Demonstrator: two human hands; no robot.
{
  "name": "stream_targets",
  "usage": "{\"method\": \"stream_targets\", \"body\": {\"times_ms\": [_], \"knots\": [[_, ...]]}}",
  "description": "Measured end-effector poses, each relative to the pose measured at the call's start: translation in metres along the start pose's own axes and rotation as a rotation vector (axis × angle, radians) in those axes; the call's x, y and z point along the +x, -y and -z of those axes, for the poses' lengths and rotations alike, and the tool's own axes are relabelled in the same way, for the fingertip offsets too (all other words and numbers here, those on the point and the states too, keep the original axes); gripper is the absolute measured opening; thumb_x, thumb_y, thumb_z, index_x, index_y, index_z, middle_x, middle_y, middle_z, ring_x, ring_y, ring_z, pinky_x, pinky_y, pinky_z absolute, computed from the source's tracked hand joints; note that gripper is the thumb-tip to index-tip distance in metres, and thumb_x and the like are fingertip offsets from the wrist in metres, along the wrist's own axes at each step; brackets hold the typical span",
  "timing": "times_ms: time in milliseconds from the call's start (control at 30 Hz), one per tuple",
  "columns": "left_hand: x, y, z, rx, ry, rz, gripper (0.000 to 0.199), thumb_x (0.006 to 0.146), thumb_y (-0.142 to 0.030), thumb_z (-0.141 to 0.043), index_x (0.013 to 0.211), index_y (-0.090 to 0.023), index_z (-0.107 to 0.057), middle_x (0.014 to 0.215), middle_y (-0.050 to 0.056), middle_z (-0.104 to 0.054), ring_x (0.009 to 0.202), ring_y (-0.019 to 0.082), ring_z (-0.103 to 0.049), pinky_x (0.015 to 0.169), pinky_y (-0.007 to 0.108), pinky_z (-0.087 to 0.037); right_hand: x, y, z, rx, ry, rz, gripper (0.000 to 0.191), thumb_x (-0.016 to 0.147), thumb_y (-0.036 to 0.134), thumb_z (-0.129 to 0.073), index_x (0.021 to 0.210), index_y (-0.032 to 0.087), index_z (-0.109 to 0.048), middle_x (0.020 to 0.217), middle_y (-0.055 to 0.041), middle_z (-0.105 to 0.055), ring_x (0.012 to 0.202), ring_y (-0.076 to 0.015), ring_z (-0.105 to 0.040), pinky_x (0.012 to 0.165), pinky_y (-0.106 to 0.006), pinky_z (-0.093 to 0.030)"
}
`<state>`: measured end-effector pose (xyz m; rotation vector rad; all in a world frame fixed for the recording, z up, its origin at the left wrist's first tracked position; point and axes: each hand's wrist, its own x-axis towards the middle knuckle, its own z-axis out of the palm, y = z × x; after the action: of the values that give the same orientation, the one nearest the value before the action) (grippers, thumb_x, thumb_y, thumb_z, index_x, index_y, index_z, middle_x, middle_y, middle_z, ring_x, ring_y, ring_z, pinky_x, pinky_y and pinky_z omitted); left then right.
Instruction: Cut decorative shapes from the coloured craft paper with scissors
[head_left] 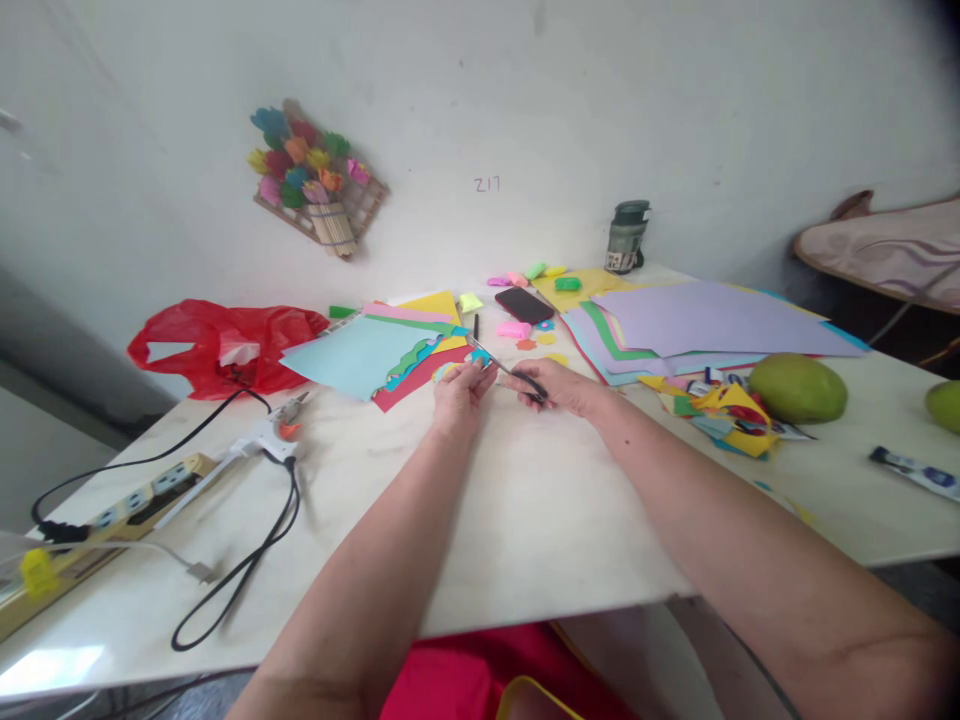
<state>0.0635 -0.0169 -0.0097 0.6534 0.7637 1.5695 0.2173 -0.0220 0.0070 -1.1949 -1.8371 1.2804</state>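
Observation:
Near the middle of the table, my left hand (pixel 460 392) pinches a small piece of blue paper (pixel 478 356). Just to its right, my right hand (pixel 546 386) is closed on black-handled scissors (pixel 495 362), whose blades point up and left at the blue paper. Behind and left of my hands lie light blue sheets (pixel 360 352), a red sheet (pixel 420 378) and wavy-edged green and blue strips. Small cut paper shapes (pixel 546 339) lie beyond the scissors, beside a pink packet (pixel 514 329).
Left: red plastic bag (pixel 225 345), glue gun (pixel 274 432), cables, power strip (pixel 142 500). Back: phone (pixel 523 305), tumbler (pixel 627 238). Right: stacked coloured sheets (pixel 705 318), paper scraps (pixel 731 415), green fruit (pixel 799 388), a tube (pixel 915 472). The table's front edge is near my forearms.

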Motion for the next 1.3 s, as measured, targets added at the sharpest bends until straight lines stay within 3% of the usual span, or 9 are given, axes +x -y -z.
{"method": "stream_targets", "body": {"times_ms": [267, 633, 967, 1300], "knots": [[0.001, 0.001, 0.001, 0.001, 0.002, 0.002, 0.01, 0.062, -0.011, -0.067, 0.065, -0.01, -0.057, 0.072, 0.007, -0.067, 0.079, 0.021, -0.066, 0.081, 0.034, -0.05, 0.002, 0.0, -0.001, -0.014, -0.016, 0.0, 0.032, 0.071, 0.048, -0.06, 0.071, 0.017, -0.05, 0.053, 0.0036, -0.051, 0.038, -0.0044, -0.042, 0.032, -0.017, -0.023], [0.001, 0.001, 0.002, -0.013, 0.01, -0.001, 0.013, 0.061, -0.011, -0.067, 0.063, -0.012, -0.055, 0.069, 0.006, -0.067, 0.073, 0.019, -0.067, 0.08, 0.033, -0.05, 0.001, 0.0, -0.001, 0.008, -0.001, 0.016, 0.031, 0.071, 0.045, -0.061, 0.071, 0.016, -0.051, 0.051, 0.0045, -0.049, 0.038, -0.0039, -0.041, 0.033, -0.016, -0.024], [0.001, -0.005, 0.006, 0.063, 0.107, 0.0, 0.019, 0.054, -0.014, -0.072, 0.062, -0.013, -0.054, 0.065, 0.004, -0.066, 0.072, 0.02, -0.067, 0.079, 0.033, -0.05, -0.001, -0.005, 0.007, 0.104, 0.086, 0.062, 0.039, 0.074, 0.053, -0.056, 0.079, 0.014, -0.054, 0.056, 0.0009, -0.057, 0.041, -0.006, -0.048, 0.033, -0.017, -0.026], [0.002, -0.007, 0.011, 0.114, 0.213, 0.053, 0.017, 0.057, -0.014, -0.071, 0.061, -0.013, -0.054, 0.065, 0.004, -0.065, 0.073, 0.02, -0.067, 0.077, 0.033, -0.051, -0.006, -0.002, 0.015, 0.089, 0.129, 0.063, 0.041, 0.075, 0.052, -0.054, 0.086, 0.012, -0.057, 0.054, 0.0018, -0.055, 0.038, -0.0057, -0.045, 0.032, -0.018, -0.025]]}}
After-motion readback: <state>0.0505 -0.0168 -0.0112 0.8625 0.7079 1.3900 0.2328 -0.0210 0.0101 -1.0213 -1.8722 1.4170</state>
